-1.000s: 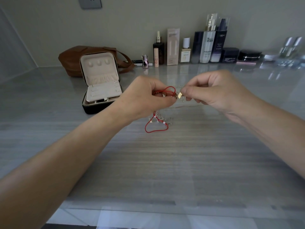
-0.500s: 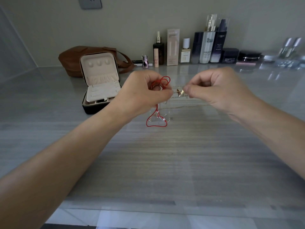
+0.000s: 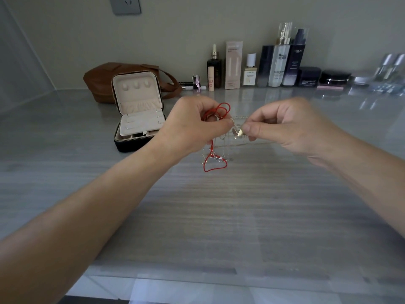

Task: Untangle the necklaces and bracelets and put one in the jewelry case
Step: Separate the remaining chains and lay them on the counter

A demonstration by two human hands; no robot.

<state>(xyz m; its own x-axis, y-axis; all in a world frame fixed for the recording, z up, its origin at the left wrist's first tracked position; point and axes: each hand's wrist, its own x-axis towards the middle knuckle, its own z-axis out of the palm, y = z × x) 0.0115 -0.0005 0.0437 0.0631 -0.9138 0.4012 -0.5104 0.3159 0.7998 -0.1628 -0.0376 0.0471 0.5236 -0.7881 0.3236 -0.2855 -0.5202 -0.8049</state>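
Black jewelry case (image 3: 131, 144) open w/ beige padded tray (image 3: 141, 123) inside.

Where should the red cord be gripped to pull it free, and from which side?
Probably the low loop of the red cord, from the near side: it hangs open below the left hand, clear of fingers. Upper coils are bunched in that hand, beside the pendant the right hand pinches.
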